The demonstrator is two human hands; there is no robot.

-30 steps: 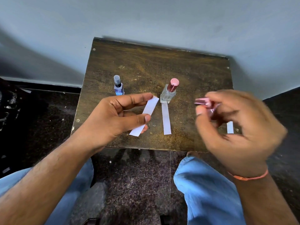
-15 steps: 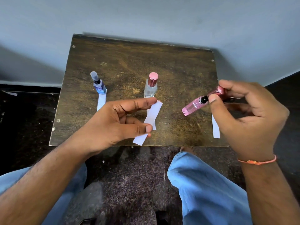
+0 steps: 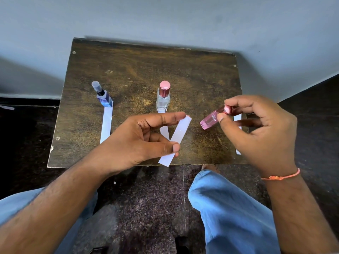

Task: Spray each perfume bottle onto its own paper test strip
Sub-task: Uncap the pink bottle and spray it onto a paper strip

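My left hand [image 3: 139, 142] pinches a white paper strip [image 3: 178, 136] between thumb and fingers and holds it slanted above the wooden table [image 3: 146, 66]. My right hand [image 3: 260, 129] grips a small pink perfume bottle [image 3: 209, 120], tilted with its base toward the strip and its pink top at my fingertips. A blue bottle [image 3: 105, 99] with a grey cap stands at the left with a strip [image 3: 106, 123] in front of it. A clear bottle [image 3: 163, 99] with a rose cap stands in the middle, its strip [image 3: 165, 132] partly hidden by my left hand. A fourth strip [image 3: 238, 118] lies behind my right hand.
The table stands against a pale wall [image 3: 165, 21]. Dark speckled floor [image 3: 146, 208] lies around and in front of it. My knees in blue jeans [image 3: 229, 213] are just below the table's front edge.
The view has shifted so the table sits more to the left. My right hand has brought the pink bottle closer to the held strip, and its black nozzle is now covered by the pink top.
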